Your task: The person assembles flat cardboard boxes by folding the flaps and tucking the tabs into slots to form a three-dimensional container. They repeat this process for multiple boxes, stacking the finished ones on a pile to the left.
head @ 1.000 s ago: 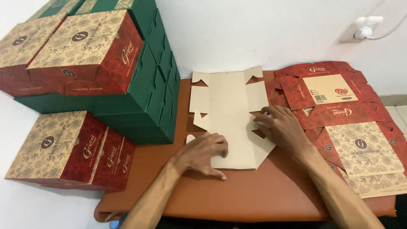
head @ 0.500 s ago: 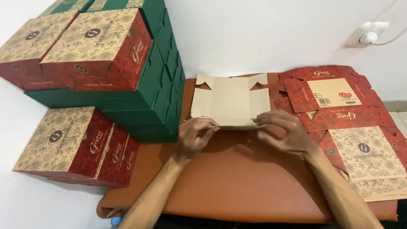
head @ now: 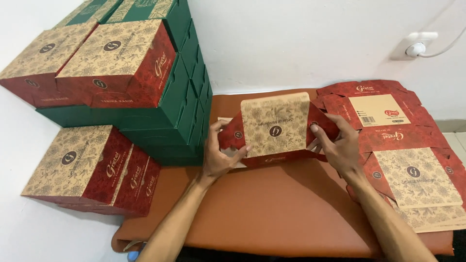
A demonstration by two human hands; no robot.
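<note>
Gripping a half-folded carton point(head: 274, 127) by its red side flaps, the left hand point(head: 219, 154) and right hand point(head: 340, 145) hold its tan panel upright above the orange desk point(head: 272, 213). Right of the carton lies a stack of flat blanks point(head: 407, 145); left of it, finished boxes point(head: 116, 68) are piled.

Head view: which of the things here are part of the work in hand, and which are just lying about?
In hand:
- left hand and right hand, both gripping the half-folded red and tan printed cardboard box blank
- pile of flat red and tan box blanks
- brown padded work surface

Lying about:
- stacked finished red and green boxes
- white wall socket
</note>
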